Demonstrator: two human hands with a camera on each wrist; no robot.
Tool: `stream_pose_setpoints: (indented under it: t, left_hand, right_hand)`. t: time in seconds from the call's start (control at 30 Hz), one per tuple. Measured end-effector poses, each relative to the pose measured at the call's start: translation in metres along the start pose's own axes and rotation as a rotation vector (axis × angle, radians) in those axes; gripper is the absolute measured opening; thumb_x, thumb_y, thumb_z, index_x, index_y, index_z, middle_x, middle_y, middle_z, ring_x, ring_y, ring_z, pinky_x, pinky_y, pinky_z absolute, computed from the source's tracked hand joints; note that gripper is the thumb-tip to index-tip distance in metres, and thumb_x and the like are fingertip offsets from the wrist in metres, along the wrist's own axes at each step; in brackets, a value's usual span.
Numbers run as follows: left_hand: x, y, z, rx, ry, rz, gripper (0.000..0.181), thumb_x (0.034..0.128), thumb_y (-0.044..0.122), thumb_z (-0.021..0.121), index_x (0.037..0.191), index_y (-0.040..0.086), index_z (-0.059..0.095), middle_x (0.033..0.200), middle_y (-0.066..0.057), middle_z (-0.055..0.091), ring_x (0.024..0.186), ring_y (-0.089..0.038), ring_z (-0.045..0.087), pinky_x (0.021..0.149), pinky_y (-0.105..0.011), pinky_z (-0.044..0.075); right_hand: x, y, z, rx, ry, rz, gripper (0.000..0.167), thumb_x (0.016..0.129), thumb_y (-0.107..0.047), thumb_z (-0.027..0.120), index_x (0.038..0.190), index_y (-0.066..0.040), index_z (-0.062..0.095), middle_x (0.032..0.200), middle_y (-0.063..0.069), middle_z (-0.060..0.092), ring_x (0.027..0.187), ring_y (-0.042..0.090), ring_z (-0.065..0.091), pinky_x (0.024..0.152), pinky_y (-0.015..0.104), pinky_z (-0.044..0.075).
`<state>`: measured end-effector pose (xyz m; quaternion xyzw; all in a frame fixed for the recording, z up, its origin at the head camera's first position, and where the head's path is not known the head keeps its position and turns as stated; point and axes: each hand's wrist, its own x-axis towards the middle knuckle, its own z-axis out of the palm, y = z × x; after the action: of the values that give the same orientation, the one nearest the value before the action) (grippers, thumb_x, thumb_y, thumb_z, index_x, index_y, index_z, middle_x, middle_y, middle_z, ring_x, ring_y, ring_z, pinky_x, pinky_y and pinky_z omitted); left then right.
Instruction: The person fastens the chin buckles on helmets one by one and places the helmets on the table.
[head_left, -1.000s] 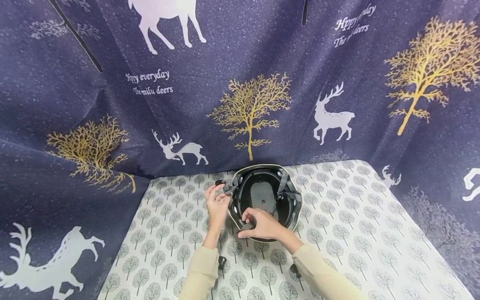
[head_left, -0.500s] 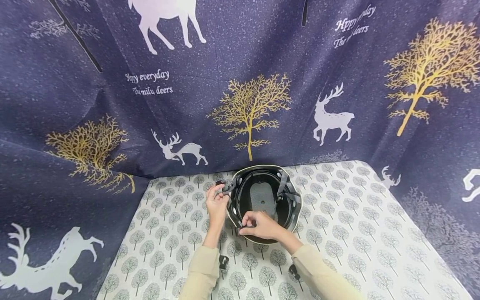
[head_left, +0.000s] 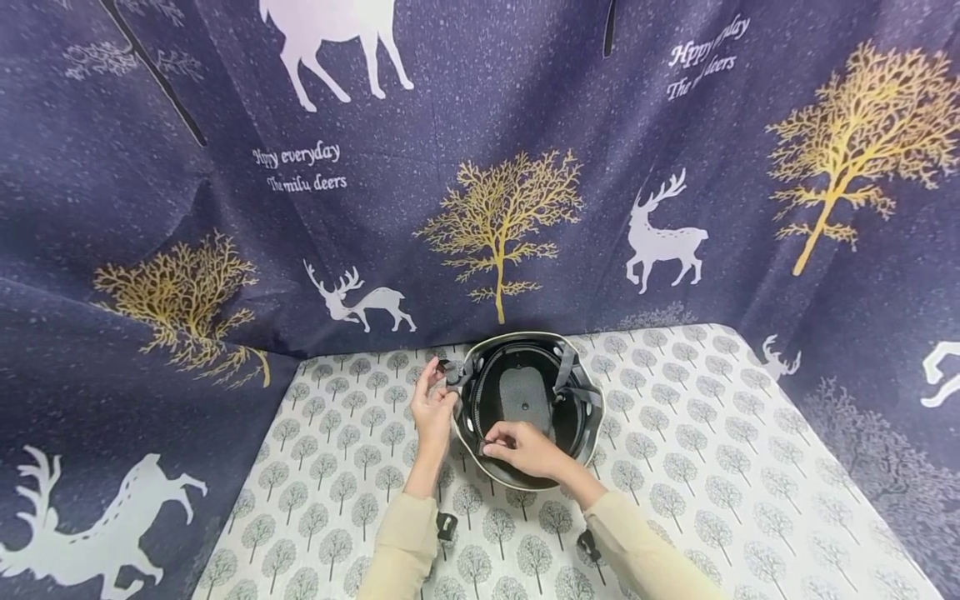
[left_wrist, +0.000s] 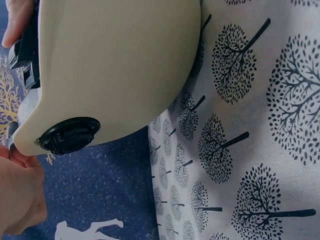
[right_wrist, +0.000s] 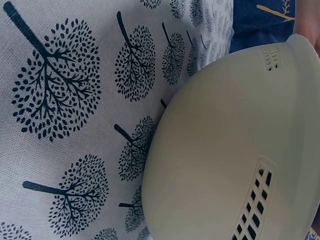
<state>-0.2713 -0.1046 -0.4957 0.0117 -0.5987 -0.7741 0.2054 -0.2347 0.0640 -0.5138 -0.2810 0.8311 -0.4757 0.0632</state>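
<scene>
A cream-shelled helmet lies upside down on the table, its black lining facing up. At its left rim my left hand pinches a grey chin strap with a black buckle. My right hand reaches across the near rim, thumb and fingers pinching a small black plastic piece. In the left wrist view, black ribbed blocks stand at the helmet's edge close to a fingertip, and a round black knob sits on the shell. The right wrist view shows shell vents; the pinched piece is hidden there.
More grey straps hang inside the helmet's right side. Tree-print cloth covers the table. A dark blue deer-print curtain stands behind and at both sides. Black camera mounts show at the wrists.
The right hand's fingers have drawn closer together and moved slightly up at the rim, its thumb shifting inward. The left index finger has straightened upward beside the buckle. The helmet has barely moved.
</scene>
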Motion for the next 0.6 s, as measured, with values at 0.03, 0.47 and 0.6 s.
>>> stream_pose_setpoints:
  t: [0.03, 0.47, 0.6]
  left_hand:
    - [0.0, 0.0, 0.0, 0.008, -0.003, -0.01, 0.066, 0.0725, -0.023, 0.047, 0.136, -0.005, 0.051, 0.116, -0.014, 0.05, 0.071, -0.002, 0.05, 0.058, -0.009, 0.042]
    - [-0.012, 0.027, 0.003, -0.009, -0.037, -0.054, 0.046, 0.0832, -0.013, 0.06, 0.128, -0.015, 0.051, 0.116, -0.021, 0.049, 0.061, 0.0, 0.049, 0.059, -0.011, 0.042]
    - [-0.011, 0.022, 0.004, -0.014, 0.033, -0.045, 0.043, 0.0878, 0.0, 0.067, 0.126, -0.013, 0.053, 0.112, -0.014, 0.05, 0.062, 0.001, 0.05, 0.062, -0.012, 0.045]
  right_hand:
    - [-0.001, 0.0, 0.0, 0.005, 0.003, -0.002, 0.014, 0.094, -0.02, 0.064, 0.094, -0.006, 0.067, 0.079, 0.002, 0.063, 0.07, -0.001, 0.049, 0.066, 0.016, 0.044]
    - [-0.003, 0.002, 0.0, 0.083, 0.066, 0.021, 0.015, 0.095, -0.019, 0.062, 0.097, -0.005, 0.065, 0.09, 0.008, 0.07, 0.079, -0.001, 0.057, 0.076, 0.018, 0.05]
    - [-0.002, 0.0, 0.001, 0.069, 0.102, 0.041, 0.017, 0.093, -0.025, 0.065, 0.093, -0.008, 0.065, 0.083, 0.002, 0.065, 0.071, 0.001, 0.051, 0.067, 0.018, 0.045]
